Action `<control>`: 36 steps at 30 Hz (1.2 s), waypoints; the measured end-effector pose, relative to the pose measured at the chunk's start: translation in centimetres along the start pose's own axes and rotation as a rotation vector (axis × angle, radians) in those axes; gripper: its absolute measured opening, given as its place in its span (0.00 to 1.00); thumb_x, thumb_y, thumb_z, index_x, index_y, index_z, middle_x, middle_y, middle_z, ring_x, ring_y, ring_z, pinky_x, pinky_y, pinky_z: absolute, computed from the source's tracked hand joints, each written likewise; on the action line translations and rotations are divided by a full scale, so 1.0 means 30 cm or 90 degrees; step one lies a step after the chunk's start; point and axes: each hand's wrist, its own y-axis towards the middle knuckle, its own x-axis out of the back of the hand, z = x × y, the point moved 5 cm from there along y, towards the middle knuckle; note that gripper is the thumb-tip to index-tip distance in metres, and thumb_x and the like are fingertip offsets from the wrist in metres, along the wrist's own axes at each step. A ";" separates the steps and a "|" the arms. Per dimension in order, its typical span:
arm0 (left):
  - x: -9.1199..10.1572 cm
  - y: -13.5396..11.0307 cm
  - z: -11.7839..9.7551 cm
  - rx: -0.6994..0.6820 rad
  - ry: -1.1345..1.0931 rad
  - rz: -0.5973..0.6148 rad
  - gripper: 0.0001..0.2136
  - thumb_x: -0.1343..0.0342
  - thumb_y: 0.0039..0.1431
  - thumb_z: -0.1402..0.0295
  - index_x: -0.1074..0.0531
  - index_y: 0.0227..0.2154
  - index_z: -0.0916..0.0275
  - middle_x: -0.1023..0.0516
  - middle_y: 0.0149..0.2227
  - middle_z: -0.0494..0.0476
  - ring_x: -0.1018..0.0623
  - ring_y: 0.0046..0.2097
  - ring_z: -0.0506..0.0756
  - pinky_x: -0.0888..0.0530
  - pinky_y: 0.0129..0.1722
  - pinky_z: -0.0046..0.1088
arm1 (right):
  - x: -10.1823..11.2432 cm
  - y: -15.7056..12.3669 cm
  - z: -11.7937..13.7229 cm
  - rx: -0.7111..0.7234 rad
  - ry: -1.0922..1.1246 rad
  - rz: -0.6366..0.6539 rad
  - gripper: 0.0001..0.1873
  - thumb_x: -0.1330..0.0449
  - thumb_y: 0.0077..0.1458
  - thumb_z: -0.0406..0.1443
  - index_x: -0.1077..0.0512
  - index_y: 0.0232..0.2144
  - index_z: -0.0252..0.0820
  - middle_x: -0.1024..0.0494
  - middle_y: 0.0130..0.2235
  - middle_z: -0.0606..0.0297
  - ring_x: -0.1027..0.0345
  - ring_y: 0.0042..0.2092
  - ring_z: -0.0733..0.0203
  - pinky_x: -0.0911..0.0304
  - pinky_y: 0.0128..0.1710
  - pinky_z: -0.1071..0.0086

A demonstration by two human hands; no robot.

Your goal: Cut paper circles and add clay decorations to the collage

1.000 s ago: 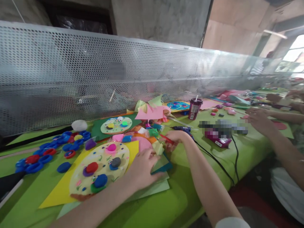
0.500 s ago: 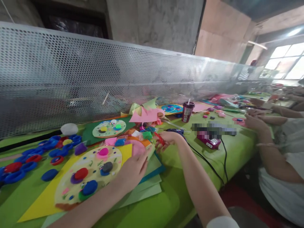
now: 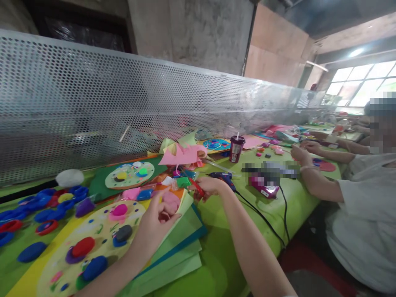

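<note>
The right hand [image 3: 208, 186] clamps its fingers on a red tool [image 3: 199, 189], apparently scissors. The left hand [image 3: 156, 218] is now more curled, fingers near thumb; whether they grip cannot be told. The pale sheet [image 3: 185, 203] lies at that thumb, leaving its edge exposed near the tool. Beneath, green sheets [image 3: 179, 234] overlap on the bench [image 3: 219, 251].

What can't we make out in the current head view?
Head view:
Red tool: full shape, covered by the right hand's fingers.
Light green paper: partly covered by the left hand.
Purple box: upper part masked by pixelation.
Yellow sheet: cut off by the bottom edge.
Dark cup: lettering too small.
</note>
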 end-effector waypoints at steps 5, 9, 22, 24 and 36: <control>0.022 0.011 0.015 0.033 -0.068 -0.038 0.23 0.45 0.50 0.57 0.40 0.47 0.61 0.35 0.21 0.43 0.30 0.25 0.51 0.33 0.24 0.25 | -0.003 -0.010 0.001 -0.007 -0.017 0.018 0.11 0.46 0.60 0.38 0.33 0.42 0.35 0.26 0.34 0.64 0.30 0.30 0.66 0.31 0.28 0.70; 0.040 0.021 0.018 0.017 -0.052 -0.083 0.22 0.47 0.51 0.57 0.40 0.46 0.61 0.36 0.23 0.45 0.30 0.28 0.53 0.32 0.28 0.27 | -0.024 -0.016 0.009 0.015 -0.039 0.023 0.10 0.46 0.60 0.37 0.33 0.40 0.35 0.26 0.32 0.66 0.30 0.28 0.67 0.32 0.26 0.72; 0.026 -0.008 -0.039 -0.100 0.119 -0.018 0.17 0.59 0.61 0.63 0.38 0.52 0.53 0.31 0.39 0.56 0.29 0.38 0.56 0.30 0.38 0.33 | -0.022 0.001 -0.012 0.031 -0.132 -0.125 0.15 0.44 0.59 0.37 0.34 0.48 0.38 0.29 0.46 0.59 0.31 0.42 0.58 0.32 0.40 0.60; 0.016 -0.011 -0.048 -0.112 0.148 0.013 0.15 0.60 0.61 0.66 0.33 0.48 0.55 0.30 0.42 0.58 0.28 0.43 0.57 0.32 0.44 0.36 | -0.022 0.005 -0.017 0.034 -0.120 -0.115 0.15 0.44 0.59 0.37 0.34 0.48 0.38 0.30 0.47 0.59 0.31 0.43 0.58 0.32 0.40 0.59; -0.065 -0.095 -0.050 -0.082 0.206 0.173 0.39 0.62 0.44 0.86 0.55 0.62 0.55 0.32 0.57 0.61 0.27 0.52 0.58 0.32 0.49 0.37 | 0.006 -0.021 0.011 0.088 -0.069 -0.144 0.15 0.45 0.59 0.38 0.35 0.48 0.38 0.29 0.46 0.59 0.31 0.42 0.59 0.32 0.39 0.60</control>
